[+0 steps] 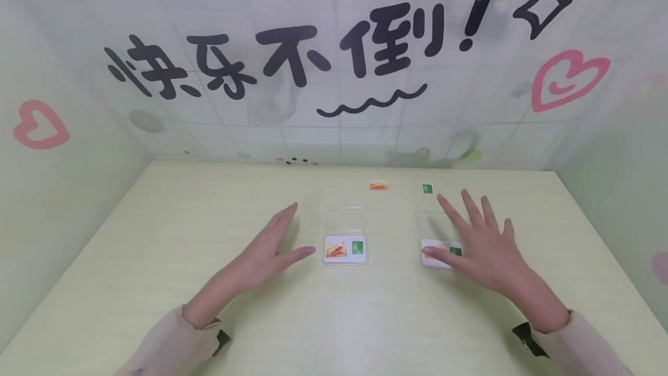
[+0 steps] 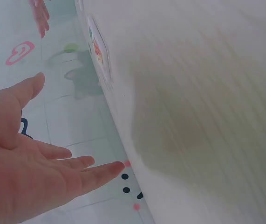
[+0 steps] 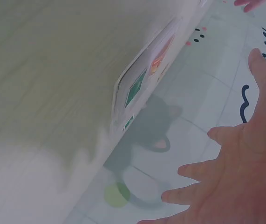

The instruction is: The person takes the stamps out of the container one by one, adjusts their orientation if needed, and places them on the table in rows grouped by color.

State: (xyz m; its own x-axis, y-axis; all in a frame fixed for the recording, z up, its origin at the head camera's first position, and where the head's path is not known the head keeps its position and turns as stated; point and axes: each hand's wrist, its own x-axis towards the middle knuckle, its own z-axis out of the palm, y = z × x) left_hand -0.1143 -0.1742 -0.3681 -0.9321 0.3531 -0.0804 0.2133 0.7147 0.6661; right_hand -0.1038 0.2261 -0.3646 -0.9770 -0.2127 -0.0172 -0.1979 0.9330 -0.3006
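Two small white cards in clear plastic cases lie on the table. The left card bears a food-like picture and a green stamp-like piece. My left hand hovers just left of it, fingers straight and thumb spread, holding nothing. The right card shows an orange picture and a green piece. Over that card my right hand is spread wide and holds nothing; its thumb hides part of the card in the head view. Behind the cases lie a loose orange stamp-like piece and a loose green one.
A clear plastic flap extends behind the left case, with a fainter one behind the right. The pale wooden table meets a printed backdrop at its far edge, and side walls rise left and right.
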